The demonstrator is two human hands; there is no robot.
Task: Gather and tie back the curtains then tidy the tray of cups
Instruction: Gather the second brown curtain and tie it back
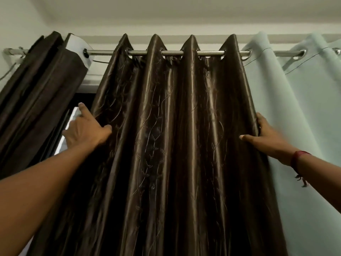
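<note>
A shiny dark brown curtain (166, 135) with a vine pattern hangs in deep folds from a metal rod (208, 53) straight ahead. My left hand (84, 130) holds the curtain's left edge, thumb on the front of the fabric and fingers behind it. My right hand (265, 135) grips the right edge the same way, thumb in front and fingers wrapped behind the last fold. A second dark curtain (36, 100) is bunched at the far left of the rod. No tray or cups are in view.
A pale green curtain (299, 111) hangs on the same rod to the right. Between the two dark curtains a strip of bright window (72, 119) shows. White wall and ceiling lie above the rod.
</note>
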